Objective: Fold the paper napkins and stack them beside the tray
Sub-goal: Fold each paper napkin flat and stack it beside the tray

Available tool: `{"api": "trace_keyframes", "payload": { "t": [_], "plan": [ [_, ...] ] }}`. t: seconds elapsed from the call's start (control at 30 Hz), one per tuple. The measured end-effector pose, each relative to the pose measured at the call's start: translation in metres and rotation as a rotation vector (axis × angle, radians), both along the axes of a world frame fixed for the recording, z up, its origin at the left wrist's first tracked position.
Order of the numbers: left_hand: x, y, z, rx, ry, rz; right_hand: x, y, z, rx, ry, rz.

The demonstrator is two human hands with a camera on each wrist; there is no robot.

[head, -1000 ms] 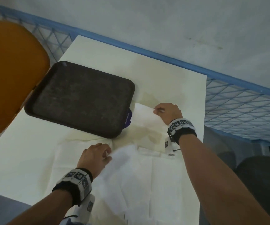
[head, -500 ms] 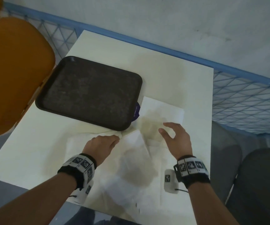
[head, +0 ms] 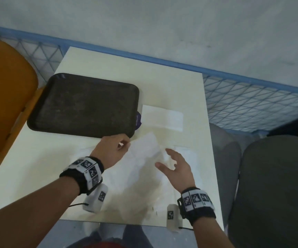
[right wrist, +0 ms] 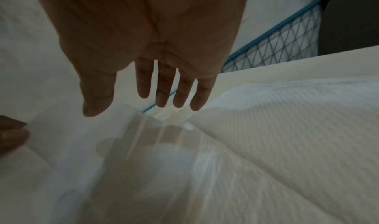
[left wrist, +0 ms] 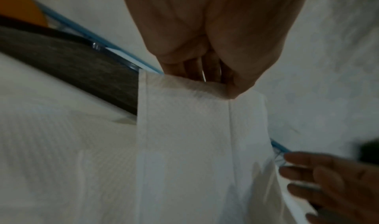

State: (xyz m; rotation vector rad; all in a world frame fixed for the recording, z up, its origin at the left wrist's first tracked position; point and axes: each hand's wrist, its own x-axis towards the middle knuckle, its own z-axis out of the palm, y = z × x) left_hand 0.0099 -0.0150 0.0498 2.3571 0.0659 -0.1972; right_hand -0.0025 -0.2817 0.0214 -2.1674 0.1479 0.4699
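Left hand (head: pixel 113 149) pinches the top edge of a loose napkin (head: pixel 144 147) and holds that end raised off the desk (head: pixel 171 86), right by the near right corner of the tray (head: pixel 83 106). Right hand (head: pixel 176 166) grasps nothing, fingers spread and relaxed, hovering just above the napkin's right side.

Change: a second ago the right hand was up at the folded napkin (head: pixel 162 117), fingers on its far corner; half a second ago it was off and pulling back, and now it is down by the lifted one. The folded napkin lies flat beside the tray's right edge, touching or nearly so, nobody on it.

So one napkin reads as placed, and the next fold is starting. More unfolded napkins (head: pixel 135 185) lie spread on the desk under both hands; count unclear.
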Motion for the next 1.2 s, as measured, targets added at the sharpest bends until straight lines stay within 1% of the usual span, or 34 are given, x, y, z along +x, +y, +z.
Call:
{"api": "trace_keyframes", "payload": {
  "t": [0.17,0.27,0.3,0.4,0.47,0.57,0.6,0.67,0.73,0.77,0.8,0.87,0.9,0.97,1.03,1.13,1.2],
  "plan": [
    [-0.007,0.003,0.027,-0.271,-0.035,0.026,0.002,0.003,0.007,0.030,0.039,-0.007],
    [-0.011,0.009,0.040,-0.443,-0.085,0.088,0.002,0.010,0.011,0.206,0.086,-0.078],
    [-0.012,0.011,0.043,-0.485,-0.077,0.117,0.003,0.014,0.013,0.260,0.085,-0.102],
    [-0.014,0.020,0.048,-0.570,-0.039,0.194,0.005,0.025,0.024,0.381,0.029,-0.136],
    [-0.017,0.028,0.046,-0.598,-0.013,0.216,0.007,0.031,0.036,0.404,-0.035,-0.133],
    [-0.022,0.038,0.047,-0.612,0.079,0.211,0.014,0.030,0.050,0.408,-0.123,-0.183],
    [-0.024,0.040,0.048,-0.621,0.096,0.197,0.015,0.028,0.055,0.438,-0.163,-0.201],
    [-0.026,0.040,0.054,-0.710,0.107,0.183,0.017,0.024,0.063,0.567,-0.199,-0.188],
    [-0.027,0.037,0.062,-0.844,0.123,0.171,0.016,0.024,0.067,0.707,-0.126,-0.124],
    [-0.027,0.036,0.065,-0.897,0.130,0.159,0.014,0.025,0.068,0.700,-0.083,-0.093],
    [-0.026,0.034,0.067,-0.924,0.127,0.143,0.011,0.027,0.068,0.636,-0.060,-0.074],
    [-0.024,0.035,0.069,-0.911,0.107,0.116,0.005,0.032,0.069,0.488,-0.076,-0.101],
    [-0.023,0.037,0.070,-0.897,0.101,0.105,0.002,0.035,0.071,0.475,-0.093,-0.149],
    [-0.023,0.041,0.070,-0.876,0.111,0.086,-0.003,0.039,0.075,0.580,-0.119,-0.228],
    [-0.024,0.046,0.070,-0.861,0.133,0.065,-0.005,0.038,0.078,0.685,-0.137,-0.247],
    [-0.025,0.050,0.070,-0.857,0.145,0.047,-0.008,0.032,0.077,0.642,-0.166,-0.261],
    [-0.026,0.050,0.070,-0.835,0.128,0.040,-0.012,0.029,0.077,0.658,-0.142,-0.281]
  ]
}}
